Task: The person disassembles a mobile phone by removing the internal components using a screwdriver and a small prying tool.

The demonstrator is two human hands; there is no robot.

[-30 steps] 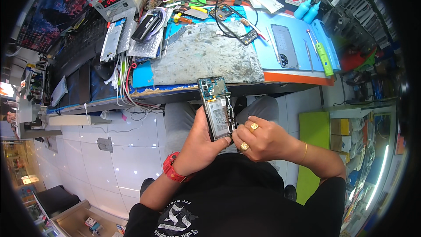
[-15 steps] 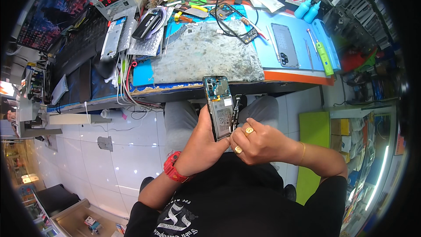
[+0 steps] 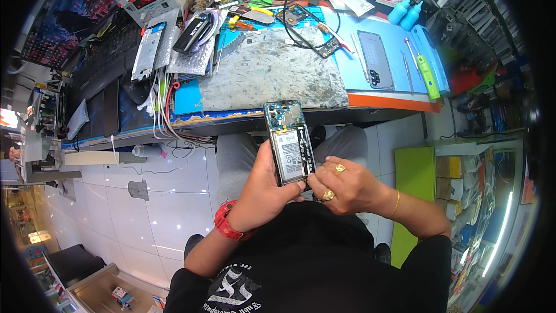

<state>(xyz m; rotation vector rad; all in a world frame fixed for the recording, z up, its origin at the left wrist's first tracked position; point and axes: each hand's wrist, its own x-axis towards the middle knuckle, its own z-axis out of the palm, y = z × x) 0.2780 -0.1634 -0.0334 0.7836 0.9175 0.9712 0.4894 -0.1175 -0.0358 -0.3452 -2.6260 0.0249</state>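
Note:
An opened smartphone (image 3: 291, 153), its back cover off, stands tilted over my lap just below the bench edge. My left hand (image 3: 267, 182) is closed round its left side and lower edge, thumb at the bottom. Inside show a blue-green circuit board at the top and a pale battery (image 3: 289, 152) below it. A narrow black strip with white marks (image 3: 304, 149) runs along the right of the battery. My right hand (image 3: 340, 185) is closed with curled fingers at the phone's lower right corner, by the strip's lower end. What its fingertips pinch is hidden.
Ahead is the bench with a worn grey mat (image 3: 266, 69). On its blue right part lie a phone back cover (image 3: 376, 61), tweezers (image 3: 409, 72) and a green pen-like tool (image 3: 425, 75). A power supply (image 3: 145, 0) stands at the left. Cables hang off the front edge.
The black strip, earlier sticking out beyond the phone's right side, now lies along the inside beside the battery. My right hand has shifted slightly right, and the phone's face has turned a little.

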